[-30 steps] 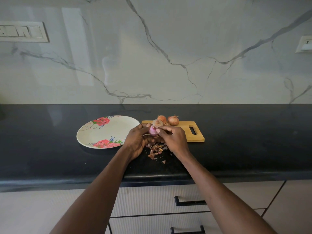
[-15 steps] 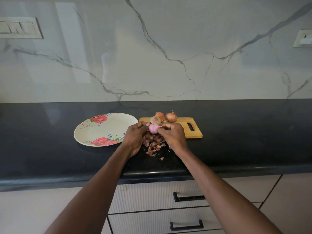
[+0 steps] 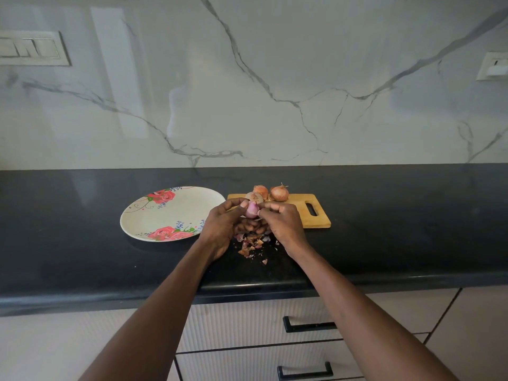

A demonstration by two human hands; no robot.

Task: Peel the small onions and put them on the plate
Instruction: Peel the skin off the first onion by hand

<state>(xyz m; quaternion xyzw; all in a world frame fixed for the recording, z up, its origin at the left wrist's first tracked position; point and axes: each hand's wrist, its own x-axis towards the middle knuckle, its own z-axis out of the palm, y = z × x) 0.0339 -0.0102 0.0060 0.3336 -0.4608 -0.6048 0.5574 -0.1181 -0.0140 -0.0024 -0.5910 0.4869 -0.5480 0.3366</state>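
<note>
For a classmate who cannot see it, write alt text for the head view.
Left hand and right hand hold a pink, partly peeled onion over skin scraps on a black counter. A floral plate lies left; three unpeeled onions rest on a wooden cutting board behind.

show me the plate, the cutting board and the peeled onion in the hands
plate [image 3: 154, 215]: head view, bare centre.
cutting board [image 3: 302, 213]: head view, bare wood left of the handle slot.
peeled onion [image 3: 251, 210]: head view, exposed pink flesh.

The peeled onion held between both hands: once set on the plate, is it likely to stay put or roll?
The peeled onion looks rounded and glossy, so it would probably roll a little and feel slippery. The plate appears shallow with a slightly raised rim, which should likely stop it. Both the left hand and right hand pinch it.
</note>
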